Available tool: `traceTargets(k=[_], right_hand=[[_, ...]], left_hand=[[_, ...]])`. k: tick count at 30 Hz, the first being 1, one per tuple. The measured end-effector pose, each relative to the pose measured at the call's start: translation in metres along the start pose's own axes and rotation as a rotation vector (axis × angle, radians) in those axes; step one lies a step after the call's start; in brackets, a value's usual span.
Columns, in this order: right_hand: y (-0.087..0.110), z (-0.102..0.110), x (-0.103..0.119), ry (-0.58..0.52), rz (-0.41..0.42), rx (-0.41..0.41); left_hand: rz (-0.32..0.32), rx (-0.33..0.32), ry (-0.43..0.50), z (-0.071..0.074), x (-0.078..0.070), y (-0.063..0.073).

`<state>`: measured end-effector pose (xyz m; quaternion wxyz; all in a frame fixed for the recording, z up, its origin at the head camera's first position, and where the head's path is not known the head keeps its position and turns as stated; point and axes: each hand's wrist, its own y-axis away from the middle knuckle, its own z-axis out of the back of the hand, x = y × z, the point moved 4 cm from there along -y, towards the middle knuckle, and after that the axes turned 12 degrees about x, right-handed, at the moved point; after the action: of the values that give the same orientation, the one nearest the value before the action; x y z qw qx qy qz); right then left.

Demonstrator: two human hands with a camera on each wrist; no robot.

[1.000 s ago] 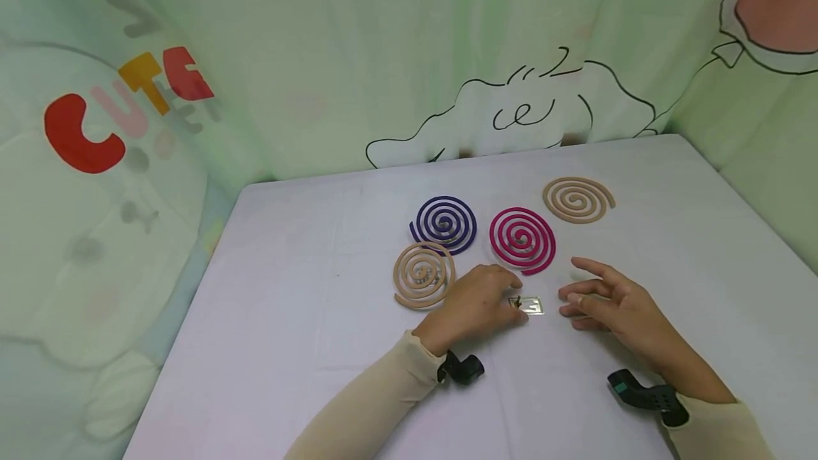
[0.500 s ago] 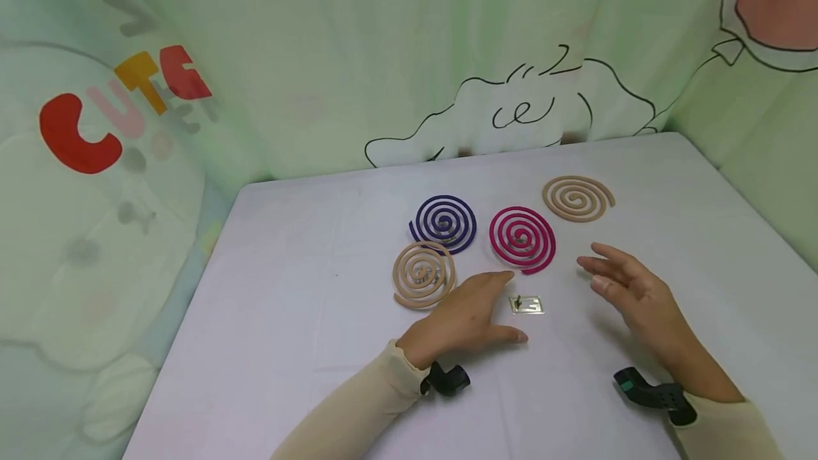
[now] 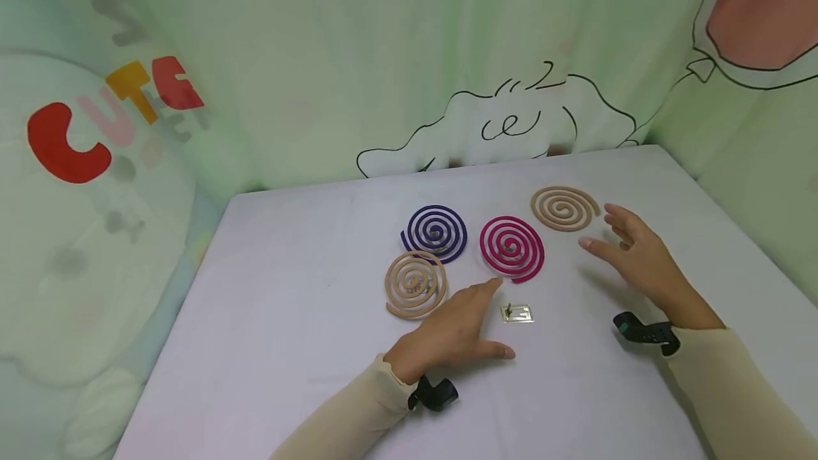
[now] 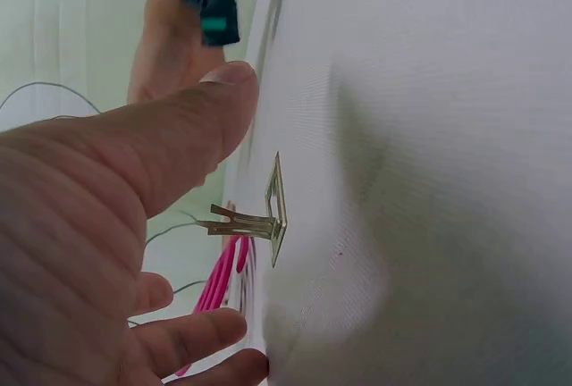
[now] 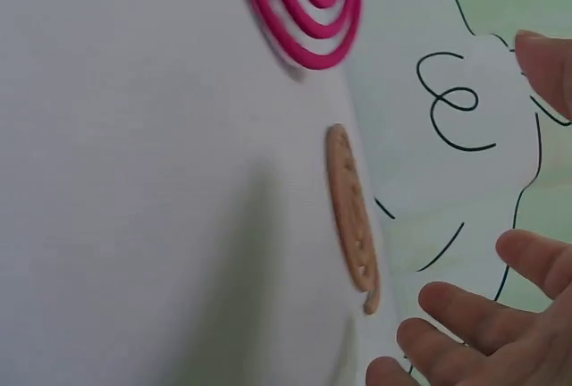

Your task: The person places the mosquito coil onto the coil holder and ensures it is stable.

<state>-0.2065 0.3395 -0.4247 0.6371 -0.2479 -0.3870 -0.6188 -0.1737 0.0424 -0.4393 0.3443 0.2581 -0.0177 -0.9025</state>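
Observation:
A small metal mosquito coil stand [image 3: 516, 314] lies on the table, its upright prong showing in the left wrist view. My left hand [image 3: 450, 332] is beside it, thumb and fingers spread apart, holding nothing. Over the table at the right, my right hand [image 3: 642, 258] is held with its fingers apart, near the tan mosquito coil [image 3: 562, 209] at the back right. Nothing is in that hand. A magenta mosquito coil [image 3: 511, 248] sits just behind the metal stand, with a bit of metal visible beneath it.
Left of the magenta coil is a dark blue mosquito coil [image 3: 434, 233]. Another tan coil [image 3: 415, 284] overlaps its front edge, with metal under its centre. The white-covered table [image 3: 275, 289] backs onto a printed green curtain [image 3: 307, 62].
My left hand has let go of the metal stand and drawn back slightly left, fingers spreading. My right hand has moved away toward the back right coil. The head view has shifted slightly.

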Motion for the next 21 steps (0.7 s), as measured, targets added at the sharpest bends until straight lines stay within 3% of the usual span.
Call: traceTargets(k=[12,21], right_hand=[[-0.081,0.014,-0.015,0.219,-0.104,0.060],[-0.102,0.019,-0.017,0.297,-0.106,0.093]], left_hand=[[0.000,0.010,-0.065,-0.011,0.003,0.014],[0.002,0.029,-0.121,-0.012,0.002,0.011]])
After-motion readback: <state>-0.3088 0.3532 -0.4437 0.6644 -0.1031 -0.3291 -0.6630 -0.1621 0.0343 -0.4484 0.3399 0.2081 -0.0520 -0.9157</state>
